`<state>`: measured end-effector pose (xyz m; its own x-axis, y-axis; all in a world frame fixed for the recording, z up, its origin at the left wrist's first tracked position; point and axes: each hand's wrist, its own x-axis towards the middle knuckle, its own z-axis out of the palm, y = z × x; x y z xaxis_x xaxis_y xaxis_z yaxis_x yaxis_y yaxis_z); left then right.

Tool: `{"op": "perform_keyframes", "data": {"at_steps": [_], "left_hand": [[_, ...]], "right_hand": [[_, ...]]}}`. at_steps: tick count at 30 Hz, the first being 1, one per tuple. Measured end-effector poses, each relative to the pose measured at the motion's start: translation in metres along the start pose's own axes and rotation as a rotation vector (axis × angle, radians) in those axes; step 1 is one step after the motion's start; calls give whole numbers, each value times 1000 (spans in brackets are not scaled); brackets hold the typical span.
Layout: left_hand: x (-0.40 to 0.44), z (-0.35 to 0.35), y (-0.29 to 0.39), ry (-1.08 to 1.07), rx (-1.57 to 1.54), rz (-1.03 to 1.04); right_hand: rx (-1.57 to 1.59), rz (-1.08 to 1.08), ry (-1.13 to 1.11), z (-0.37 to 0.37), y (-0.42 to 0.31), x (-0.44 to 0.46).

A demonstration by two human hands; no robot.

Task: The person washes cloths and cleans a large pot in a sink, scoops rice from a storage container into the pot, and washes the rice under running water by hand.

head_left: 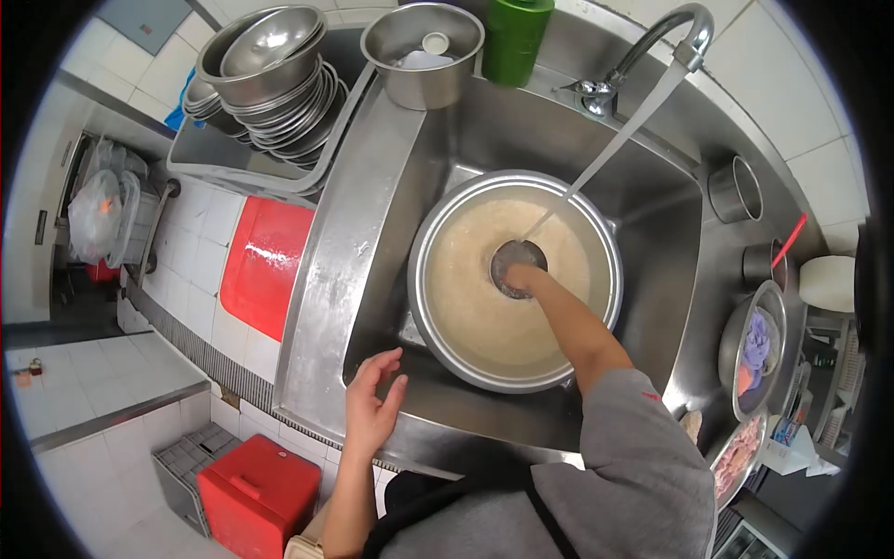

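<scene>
A big round metal pot [424, 321] stands in the steel sink, filled with cloudy, beige water with what looks like rice. My right hand [523, 276] reaches down into its middle, at a dark grey round thing [507, 253] that resembles a small metal bowl. The fingers are partly hidden there, and I cannot make out the thing's exact kind. From the tap [691, 51] a stream of water falls into the pot just beside this hand. My left hand [374, 401] hovers over the sink's near left rim, fingers apart, holding nothing.
Stacked metal bowls [270, 84] fill a grey tub [251, 177] at upper left. Behind the sink stand a metal pot [424, 84] and a green container [515, 42]. Along the right lie a metal cup [736, 191], a bowl [736, 349] with purple cloth, and a meat-filled tray [740, 456].
</scene>
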<state>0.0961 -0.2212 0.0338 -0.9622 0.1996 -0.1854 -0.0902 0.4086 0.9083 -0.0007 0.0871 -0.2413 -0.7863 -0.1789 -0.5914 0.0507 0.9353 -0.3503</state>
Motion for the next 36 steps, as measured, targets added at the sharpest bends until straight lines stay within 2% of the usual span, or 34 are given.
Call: {"op": "perform_keyframes", "data": {"at_steps": [1,3,5,8,11,13,15,18,21,25,28,29,31,33,34,36], "left_hand": [[-3,-3,0,2,-2,-1],[-3,-5,-1,9,-11,5],[-1,-5,-6,-1,-53,-13],[6,1,-7,-54,-84,3],[29,9,-7,-107,-129,39],[45,19,-4,-167,-138,29],[67,35,-6,-215,-150,57],[101,60,-3,-276,-79,80],[136,88,-7,-316,6,52],[186,127,-24,-207,9,-35],[190,163,1,-145,16,49],[192,176,6,-95,-79,10],[201,201,12,5,-272,-64],[214,215,14,80,-70,-62],[219,221,15,116,30,-67],[221,216,49,-135,88,-75]], "right_hand": [[109,35,-37,-12,-11,-16],[111,9,121,-24,-35,-48],[-112,-114,495,-12,-57,-85],[-330,-184,469,1,-41,-93],[156,133,518,-37,-29,-65],[388,80,606,-58,-1,-33],[184,-239,772,-54,33,16],[-294,-209,368,-108,10,36],[303,248,170,-171,-45,-12],[269,-37,97,-208,-37,-25],[205,-238,452,-190,-20,-34],[342,-222,650,-169,-19,-38],[529,-77,906,-146,-30,-60],[802,95,1013,-141,-55,-104],[945,88,1102,-133,-60,-113],[1223,78,1271,-118,-60,-131]]}}
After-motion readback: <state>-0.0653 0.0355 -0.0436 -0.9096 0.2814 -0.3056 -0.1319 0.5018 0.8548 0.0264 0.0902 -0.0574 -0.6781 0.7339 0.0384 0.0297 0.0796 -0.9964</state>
